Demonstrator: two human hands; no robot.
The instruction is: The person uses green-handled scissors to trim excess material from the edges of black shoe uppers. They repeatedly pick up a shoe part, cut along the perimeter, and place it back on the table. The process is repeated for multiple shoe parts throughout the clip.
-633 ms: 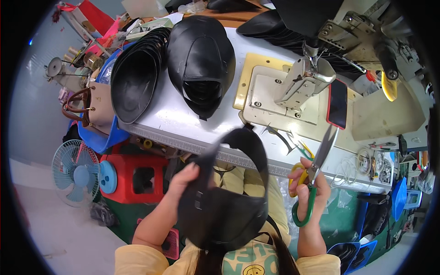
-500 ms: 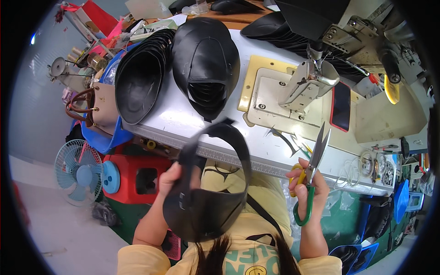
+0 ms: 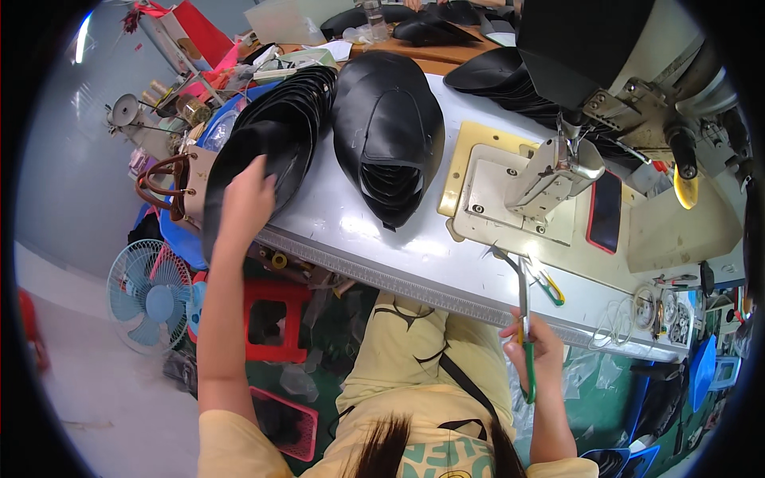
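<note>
At the left end of the white table, my left hand is closed on a black moulded shell piece, held against the front of a leaning stack of similar black shells. My fingertips are partly hidden inside its curve. Beside it stands a second stack of nested black shells, with a curved seam line on its top piece. Near the table's front edge, my right hand grips scissors with green and yellow handles, blades pointing up and seen nearly edge-on.
Right of the stacks stands a post-bed sewing machine. A red-edged phone, small snips and a thin black offcut lie around it. A ruler strip runs along the table edge. A blue fan and red stool stand left.
My left hand has carried the black shell from in front of my lap up and left to the leaning stack. The scissors have turned edge-on and dropped slightly in my right hand.
</note>
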